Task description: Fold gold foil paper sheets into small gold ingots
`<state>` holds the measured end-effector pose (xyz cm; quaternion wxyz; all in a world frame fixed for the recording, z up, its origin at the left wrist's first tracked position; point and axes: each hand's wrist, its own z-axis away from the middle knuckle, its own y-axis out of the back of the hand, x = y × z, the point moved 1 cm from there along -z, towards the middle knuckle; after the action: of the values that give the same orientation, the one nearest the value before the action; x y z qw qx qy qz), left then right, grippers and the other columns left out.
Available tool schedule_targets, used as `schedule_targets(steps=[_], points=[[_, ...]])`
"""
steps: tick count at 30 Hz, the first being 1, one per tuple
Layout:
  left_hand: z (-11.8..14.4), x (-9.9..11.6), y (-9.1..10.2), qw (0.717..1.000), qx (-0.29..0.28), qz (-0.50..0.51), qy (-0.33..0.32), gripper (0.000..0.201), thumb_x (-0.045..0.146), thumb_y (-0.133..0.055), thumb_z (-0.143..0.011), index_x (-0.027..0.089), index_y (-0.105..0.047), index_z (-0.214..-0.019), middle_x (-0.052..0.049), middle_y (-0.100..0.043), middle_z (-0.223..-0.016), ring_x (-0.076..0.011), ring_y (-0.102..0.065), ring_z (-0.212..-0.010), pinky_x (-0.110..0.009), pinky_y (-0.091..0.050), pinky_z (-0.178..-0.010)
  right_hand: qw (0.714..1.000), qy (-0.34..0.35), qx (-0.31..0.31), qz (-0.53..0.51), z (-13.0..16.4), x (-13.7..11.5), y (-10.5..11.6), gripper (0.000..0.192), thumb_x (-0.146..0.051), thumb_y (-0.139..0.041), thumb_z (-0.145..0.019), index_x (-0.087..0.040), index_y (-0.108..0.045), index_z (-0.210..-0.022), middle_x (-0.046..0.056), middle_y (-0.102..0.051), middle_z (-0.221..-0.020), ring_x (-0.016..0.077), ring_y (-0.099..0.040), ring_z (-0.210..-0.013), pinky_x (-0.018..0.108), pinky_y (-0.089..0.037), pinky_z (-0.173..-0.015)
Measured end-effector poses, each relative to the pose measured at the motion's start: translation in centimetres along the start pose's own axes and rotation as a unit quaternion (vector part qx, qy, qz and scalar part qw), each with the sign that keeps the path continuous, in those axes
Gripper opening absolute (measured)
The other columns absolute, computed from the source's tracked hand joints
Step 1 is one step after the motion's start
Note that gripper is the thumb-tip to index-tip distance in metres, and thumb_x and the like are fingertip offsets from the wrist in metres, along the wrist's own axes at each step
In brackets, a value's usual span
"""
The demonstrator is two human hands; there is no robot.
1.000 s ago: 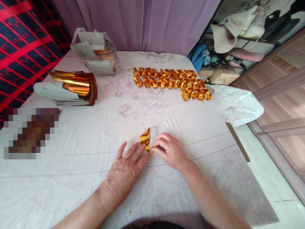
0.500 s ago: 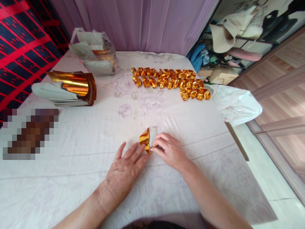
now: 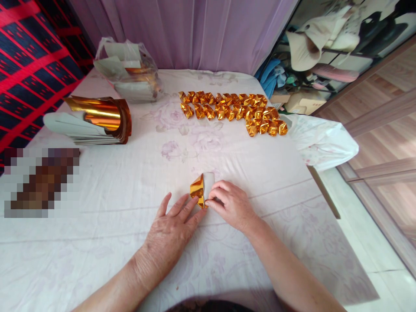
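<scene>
A partly folded sheet of gold foil paper [image 3: 196, 187] lies on the table in front of me, its gold side on the left and a pale grey strip on the right. My left hand [image 3: 173, 225] rests flat with fingers spread, the fingertips touching the paper's lower left part. From the right, my right hand [image 3: 232, 204] pinches the paper's lower edge between thumb and curled fingers. The fingertips hide part of that edge. Farther back, several folded gold foil pieces [image 3: 230, 113] stand in rows.
Curled gold foil sheets [image 3: 104, 115] stand at the left, with a clear plastic bag [image 3: 130, 71] of more sheets behind. A white plastic bag [image 3: 325, 141] hangs at the table's right edge. Shelves with a cap [image 3: 305, 47] stand beyond. At far left an area is blurred out.
The pointed lower tip of the foil paper now looks shorter and blunter under my fingers. Both hands stay in nearly the same place.
</scene>
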<state>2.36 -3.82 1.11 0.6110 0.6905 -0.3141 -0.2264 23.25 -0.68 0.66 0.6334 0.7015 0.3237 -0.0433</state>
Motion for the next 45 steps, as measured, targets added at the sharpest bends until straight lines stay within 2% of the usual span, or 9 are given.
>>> schedule_targets(steps=[9,15,25,45], points=[[-0.06,0.01,0.07,1.0,0.001,0.001,0.001,0.037,0.028,-0.058,-0.093,0.033,-0.058,-0.129,-0.002,-0.058,-0.139,-0.0262,-0.052,-0.128,-0.055,-0.021,-0.115,1.0,0.001,0.007,0.001,-0.03,-0.01,-0.08,0.012,-0.026,-0.067,-0.087,-0.023,-0.064,-0.077,0.001,-0.064,-0.089,0.0151,-0.06,-0.08,0.028,-0.043,-0.073],[-0.07,0.12,0.17,1.0,-0.001,-0.004,0.009,0.043,0.026,-0.054,-0.094,0.033,-0.051,-0.136,-0.002,-0.057,-0.14,-0.0255,-0.052,-0.128,-0.056,-0.022,-0.115,1.0,0.003,0.003,-0.002,0.03,0.11,-0.14,0.01,-0.026,-0.068,-0.086,-0.023,-0.065,-0.078,0.001,-0.064,-0.088,0.0156,-0.06,-0.081,0.029,-0.044,-0.074],[-0.33,0.3,0.29,1.0,0.013,0.0,0.011,0.037,0.023,-0.056,-0.092,0.032,-0.059,-0.128,-0.003,-0.059,-0.138,-0.0261,-0.054,-0.125,-0.057,-0.02,-0.116,1.0,0.004,0.011,-0.003,0.01,0.05,-0.1,0.012,-0.028,-0.065,-0.089,-0.023,-0.065,-0.078,0.002,-0.065,-0.089,0.0155,-0.06,-0.081,0.029,-0.045,-0.074],[-0.41,0.4,0.22,1.0,0.016,-0.004,0.005,0.037,0.021,-0.056,-0.091,0.03,-0.06,-0.126,-0.005,-0.06,-0.137,-0.026,-0.056,-0.124,-0.059,-0.018,-0.117,0.999,-0.016,0.04,-0.006,-0.04,-0.15,-0.47,0.012,-0.027,-0.07,-0.086,-0.023,-0.064,-0.076,0.001,-0.065,-0.088,0.0154,-0.061,-0.08,0.028,-0.045,-0.073]])
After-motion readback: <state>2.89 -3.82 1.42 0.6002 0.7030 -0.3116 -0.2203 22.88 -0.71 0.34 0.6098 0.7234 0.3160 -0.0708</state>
